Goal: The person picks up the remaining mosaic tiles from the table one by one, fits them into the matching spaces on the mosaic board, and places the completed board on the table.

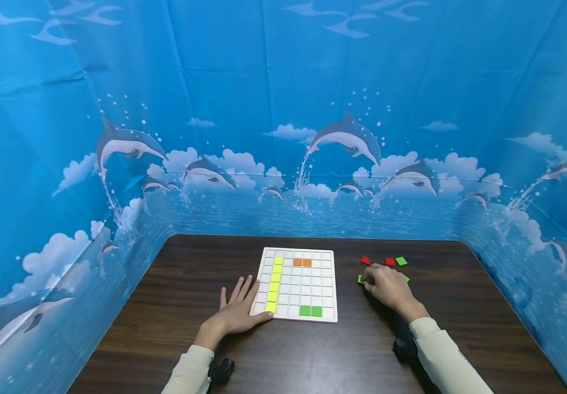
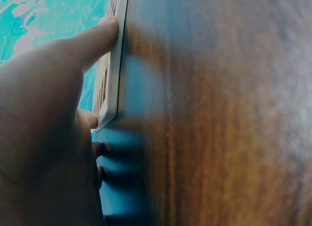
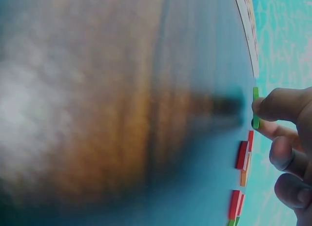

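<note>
A white square grid board lies on the table, with a column of yellow tiles, two orange tiles near its top and two green tiles at its lower edge. Against the board's lower left corner rests my left hand, fingers spread and straight. Its thumb touches the board's near edge, also seen in the left wrist view. Right of the board, my right hand pinches a green square tile between thumb and finger. The tile stands on edge in the right wrist view, apart from the board.
Around the right hand lie loose pieces: a red tile, another red tile and a green tile, with more partly hidden by the hand. The dark wooden table is bordered by a blue dolphin-print curtain.
</note>
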Tool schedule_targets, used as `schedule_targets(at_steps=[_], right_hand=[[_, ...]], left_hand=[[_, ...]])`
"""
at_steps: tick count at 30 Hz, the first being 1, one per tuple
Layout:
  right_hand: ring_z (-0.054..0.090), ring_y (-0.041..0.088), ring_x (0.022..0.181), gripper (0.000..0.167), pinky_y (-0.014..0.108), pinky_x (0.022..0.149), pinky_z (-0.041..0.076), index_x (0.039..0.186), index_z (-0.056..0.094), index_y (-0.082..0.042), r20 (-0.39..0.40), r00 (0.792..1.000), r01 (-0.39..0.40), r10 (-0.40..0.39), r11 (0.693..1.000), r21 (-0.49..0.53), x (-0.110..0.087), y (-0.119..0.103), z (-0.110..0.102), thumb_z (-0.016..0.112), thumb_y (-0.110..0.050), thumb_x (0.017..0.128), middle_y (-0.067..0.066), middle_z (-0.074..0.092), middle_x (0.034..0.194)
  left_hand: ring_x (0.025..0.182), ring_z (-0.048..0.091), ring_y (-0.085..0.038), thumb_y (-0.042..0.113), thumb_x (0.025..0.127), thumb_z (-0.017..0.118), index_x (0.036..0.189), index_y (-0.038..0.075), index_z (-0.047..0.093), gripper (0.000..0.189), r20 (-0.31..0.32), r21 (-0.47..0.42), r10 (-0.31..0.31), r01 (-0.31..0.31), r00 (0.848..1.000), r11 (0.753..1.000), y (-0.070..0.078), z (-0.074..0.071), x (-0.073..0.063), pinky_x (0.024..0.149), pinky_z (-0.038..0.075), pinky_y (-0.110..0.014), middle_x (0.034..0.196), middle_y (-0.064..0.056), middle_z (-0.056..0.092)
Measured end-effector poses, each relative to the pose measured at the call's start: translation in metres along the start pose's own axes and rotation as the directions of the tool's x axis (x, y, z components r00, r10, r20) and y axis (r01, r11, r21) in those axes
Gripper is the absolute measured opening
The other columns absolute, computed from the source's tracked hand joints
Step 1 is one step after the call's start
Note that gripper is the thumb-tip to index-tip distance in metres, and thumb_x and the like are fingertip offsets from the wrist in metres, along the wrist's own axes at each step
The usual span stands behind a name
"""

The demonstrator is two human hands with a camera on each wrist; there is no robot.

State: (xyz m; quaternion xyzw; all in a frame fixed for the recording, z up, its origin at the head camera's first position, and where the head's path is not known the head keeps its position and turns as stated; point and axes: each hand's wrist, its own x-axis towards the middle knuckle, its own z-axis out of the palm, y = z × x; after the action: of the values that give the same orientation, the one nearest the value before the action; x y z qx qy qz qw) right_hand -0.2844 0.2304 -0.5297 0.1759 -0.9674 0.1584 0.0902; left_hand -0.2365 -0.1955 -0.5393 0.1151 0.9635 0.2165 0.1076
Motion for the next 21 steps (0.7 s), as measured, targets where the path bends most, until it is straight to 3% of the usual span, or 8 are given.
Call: schedule_targets(at_steps=[5,13,21], right_hand=[[0.067,0.015,0.076,0.008,0.031,0.055,0.049,0.096,0.081,-0.014,-0.022,1.0,0.017,-0.017,1.0,-0.011,-0.003,-0.004,0.001,0.085,-0.014,0.089,0.009,0.077,0.113],[0.071,0.02,0.082,0.009,0.031,0.057,0.051,0.097,0.082,-0.015,-0.048,0.999,0.022,-0.022,1.0,-0.016,-0.006,-0.013,0.0,0.086,-0.015,0.089,0.01,0.077,0.116],[0.066,0.013,0.074,0.01,0.027,0.054,0.046,0.098,0.083,-0.018,-0.061,0.998,0.026,-0.026,1.0,-0.006,-0.008,-0.026,-0.001,0.087,-0.017,0.089,0.005,0.077,0.116]], left_hand=[[0.169,-0.002,-0.034,0.08,0.092,0.06,0.173,0.019,0.017,0.11,0.004,0.025,-0.014,0.014,1.0,1.0,-0.007,0.004,0.005,0.126,-0.009,-0.074,0.182,-0.009,0.005],[0.168,-0.001,-0.039,0.089,0.088,0.053,0.173,0.019,0.018,0.116,-0.038,-0.007,0.035,-0.035,0.999,0.999,-0.017,0.013,0.01,0.122,-0.011,-0.079,0.181,-0.012,0.006],[0.168,-0.003,-0.038,0.089,0.088,0.053,0.173,0.02,0.017,0.116,-0.022,-0.022,0.035,-0.035,0.999,0.999,-0.012,0.008,0.006,0.122,-0.013,-0.079,0.182,-0.011,0.005]])
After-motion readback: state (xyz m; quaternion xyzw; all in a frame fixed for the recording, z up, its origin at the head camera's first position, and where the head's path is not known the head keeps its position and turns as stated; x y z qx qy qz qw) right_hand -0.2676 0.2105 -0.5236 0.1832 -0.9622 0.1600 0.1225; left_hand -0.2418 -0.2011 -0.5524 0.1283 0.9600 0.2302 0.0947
